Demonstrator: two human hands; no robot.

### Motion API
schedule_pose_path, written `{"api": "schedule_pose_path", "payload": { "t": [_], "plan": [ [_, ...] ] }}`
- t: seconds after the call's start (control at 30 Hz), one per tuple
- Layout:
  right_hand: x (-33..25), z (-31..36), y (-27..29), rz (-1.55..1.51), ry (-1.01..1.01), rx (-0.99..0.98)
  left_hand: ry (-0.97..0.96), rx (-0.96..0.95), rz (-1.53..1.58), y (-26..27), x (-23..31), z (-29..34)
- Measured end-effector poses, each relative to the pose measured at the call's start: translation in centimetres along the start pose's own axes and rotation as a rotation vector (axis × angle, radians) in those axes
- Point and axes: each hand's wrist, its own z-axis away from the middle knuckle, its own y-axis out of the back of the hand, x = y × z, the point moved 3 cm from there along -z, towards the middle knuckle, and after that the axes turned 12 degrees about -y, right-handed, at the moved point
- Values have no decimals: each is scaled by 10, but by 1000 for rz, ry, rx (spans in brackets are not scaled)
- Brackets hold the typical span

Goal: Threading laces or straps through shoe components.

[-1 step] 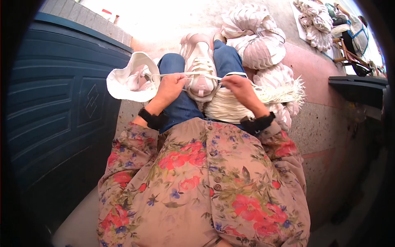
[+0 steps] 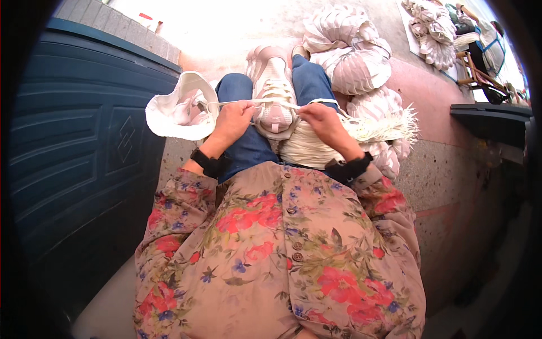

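My floral button-front shirt (image 2: 243,243) takes up the most room, pinkish tan with red and blue blooms. To my left stands a dark blue panelled door (image 2: 62,130), one panel marked with linked diamonds. My blue jeans (image 2: 245,152) show past the shirt hem, knees apart. Beyond my right knee, pale pink-and-white shoe uppers (image 2: 358,65) are packed tightly into curved stacks on the floor. A thick bundle of cream laces (image 2: 307,148) lies by my right thigh, its loose ends fanning out to the right. Just beside my left knee sits a white open container (image 2: 158,116) with pale pink pieces inside; I cannot tell what they are. Between my knees is a pale pink-and-white sneaker upper (image 2: 275,85), its rounded end toward me, lacing across its middle.

My left hand (image 2: 234,120) is at its left edge, fingers curled closed around a white lace (image 2: 287,104). My right hand (image 2: 324,121) is at the right edge, thumb and fingertips pinched together on that lace. Black wristbands (image 2: 210,164) circle both wrists. Thinnest of all, the lace runs nearly straight between my hands, across the upper.
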Motion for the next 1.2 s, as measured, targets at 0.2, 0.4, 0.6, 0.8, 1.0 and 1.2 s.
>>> {"api": "schedule_pose_path", "payload": {
  "t": [0.2, 0.4, 0.6, 0.8, 1.0, 1.2],
  "plan": [
    [-13, -12, -17, 452, 81, 216, -7, 97, -185, -4, 0, 1],
    [-14, -11, -24, 521, 111, 381, -20, 141, -220, -8, 7, -1],
    [-6, -17, -24, 519, 139, 436, -17, 135, -224, -10, 7, -2],
    [-7, -21, -27, 613, 138, 426, -63, 177, -206, -11, 10, -1],
    [-14, -21, -32, 830, 251, 418, -59, 157, -303, -12, 16, -2],
    [-6, -25, -30, 804, 87, 492, -215, 202, -428, -14, 19, -6]
  ]
}}
